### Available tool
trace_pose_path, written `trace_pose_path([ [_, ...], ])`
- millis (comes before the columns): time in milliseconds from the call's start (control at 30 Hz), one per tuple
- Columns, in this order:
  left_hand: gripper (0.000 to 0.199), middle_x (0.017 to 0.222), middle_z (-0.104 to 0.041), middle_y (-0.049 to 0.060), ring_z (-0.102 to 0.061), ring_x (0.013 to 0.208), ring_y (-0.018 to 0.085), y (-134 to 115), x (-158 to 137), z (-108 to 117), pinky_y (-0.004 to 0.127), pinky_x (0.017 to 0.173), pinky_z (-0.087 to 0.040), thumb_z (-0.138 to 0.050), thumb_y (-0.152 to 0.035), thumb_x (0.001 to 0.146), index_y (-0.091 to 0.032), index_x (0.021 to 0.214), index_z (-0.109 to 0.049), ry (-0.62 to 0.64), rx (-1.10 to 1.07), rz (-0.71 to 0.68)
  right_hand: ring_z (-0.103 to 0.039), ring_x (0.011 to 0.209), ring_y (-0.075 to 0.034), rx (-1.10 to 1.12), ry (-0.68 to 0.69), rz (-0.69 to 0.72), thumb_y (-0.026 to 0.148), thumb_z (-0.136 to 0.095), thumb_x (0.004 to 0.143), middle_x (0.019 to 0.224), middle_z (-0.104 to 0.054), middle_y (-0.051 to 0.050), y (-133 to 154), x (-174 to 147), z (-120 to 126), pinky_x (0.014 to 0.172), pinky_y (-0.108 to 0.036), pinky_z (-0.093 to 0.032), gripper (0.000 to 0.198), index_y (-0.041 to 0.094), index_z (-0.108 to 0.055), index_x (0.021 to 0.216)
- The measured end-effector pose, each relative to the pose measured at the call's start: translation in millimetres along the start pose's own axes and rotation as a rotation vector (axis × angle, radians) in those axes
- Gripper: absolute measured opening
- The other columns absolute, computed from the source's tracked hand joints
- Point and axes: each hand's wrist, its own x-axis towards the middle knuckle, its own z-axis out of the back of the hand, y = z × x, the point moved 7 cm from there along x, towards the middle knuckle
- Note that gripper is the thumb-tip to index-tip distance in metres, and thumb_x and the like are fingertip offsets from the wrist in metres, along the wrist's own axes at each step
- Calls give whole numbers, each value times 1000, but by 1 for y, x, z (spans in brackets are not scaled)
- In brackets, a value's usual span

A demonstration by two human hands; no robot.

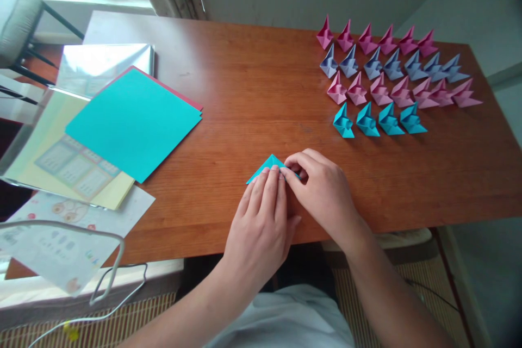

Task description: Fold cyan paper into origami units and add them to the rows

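A small turquoise folded paper [272,161] lies on the table near its front edge, shaped like a triangle with its tip pointing away from me. My left hand [263,217] lies flat over its lower part, fingers stretched out and pressing down. At the paper's right corner, my right hand [322,187] pinches the edge between thumb and bent forefinger. Part of the paper is hidden under the fingers. Beyond my right hand stands a row of turquoise origami pieces [367,119], pointed like the ones in the rows behind.
Pink origami [379,89], lilac origami [393,65] and magenta origami [367,39] stand in rows on the wooden table [244,98]. Turquoise sheets [136,122] overlap packs of pale yellow paper [53,130] at left. A white cable [118,304] hangs by the front left edge.
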Motion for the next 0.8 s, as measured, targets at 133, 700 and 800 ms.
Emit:
trace_pose_path([
  [133, 65, 157, -45, 26, -46, 144, 38, 0, 0, -1, 50, 117, -41, -50, -37, 100, 5, 149, -42, 14, 17, 3, -64, 76, -18, -16, 31, 40, 23, -68, 92, 88, -68, -3, 2, 5, 1, 69, -32, -49, 5, 22, -68, 87],
  [700, 65, 157, -45, 24, -45, 145, 37, 1, 2, -3, 48, 118, -40, -47, -40, 101, 5, 148, -45, 27, 50, 17, -64, 83, -16, 146, 122, 134, 8, -64, 89, 95, -70, -3, 8, 33, -6, 76, -29, -50, 17, 21, -74, 95],
  [800, 65, 158, -44, 24, -45, 145, 37, 1, 2, -3, 48, 118, -40, -47, -40, 101, 4, 149, -45, 32, 44, 21, -63, 80, -16, 144, 145, 122, 9, -66, 88, 94, -70, -3, 7, 35, -6, 74, -28, -48, 15, 20, -74, 94],
])
